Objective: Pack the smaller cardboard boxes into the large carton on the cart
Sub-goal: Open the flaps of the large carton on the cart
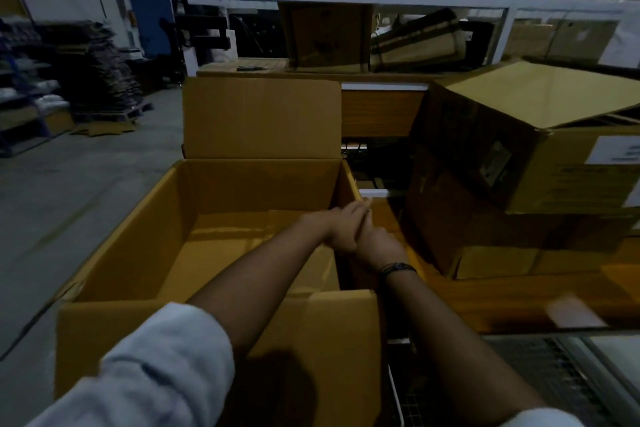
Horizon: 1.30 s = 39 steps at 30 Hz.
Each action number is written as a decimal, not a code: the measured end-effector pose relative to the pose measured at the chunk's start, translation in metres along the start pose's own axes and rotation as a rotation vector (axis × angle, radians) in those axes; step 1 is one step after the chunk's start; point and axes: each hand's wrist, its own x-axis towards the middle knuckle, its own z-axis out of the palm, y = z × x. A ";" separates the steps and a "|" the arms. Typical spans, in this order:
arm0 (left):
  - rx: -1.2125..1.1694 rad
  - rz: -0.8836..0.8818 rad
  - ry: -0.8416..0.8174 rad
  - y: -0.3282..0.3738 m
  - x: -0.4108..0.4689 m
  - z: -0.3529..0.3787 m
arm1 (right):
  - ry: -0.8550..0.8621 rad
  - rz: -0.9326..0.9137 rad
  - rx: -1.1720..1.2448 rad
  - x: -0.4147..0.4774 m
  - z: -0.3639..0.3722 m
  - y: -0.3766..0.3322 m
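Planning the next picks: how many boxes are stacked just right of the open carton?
2 that I can make out: a tilted box with a white label on top, and a darker box under it. Dim light and the frame edge may hide more.

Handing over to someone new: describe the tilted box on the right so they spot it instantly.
Start at the large open carton in the centre. Right of it boxes are stacked; the top box sits tilted and, unlike those beneath, bears a white label.
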 end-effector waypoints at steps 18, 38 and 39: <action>0.100 -0.053 0.069 -0.005 0.040 0.012 | 0.050 -0.041 0.045 0.007 0.004 0.005; -0.039 -0.286 0.555 -0.064 -0.228 0.097 | 0.232 -0.781 -0.066 -0.098 0.026 -0.038; -0.016 -0.278 0.624 -0.067 -0.230 0.103 | 0.252 -0.769 -0.079 -0.108 0.032 -0.041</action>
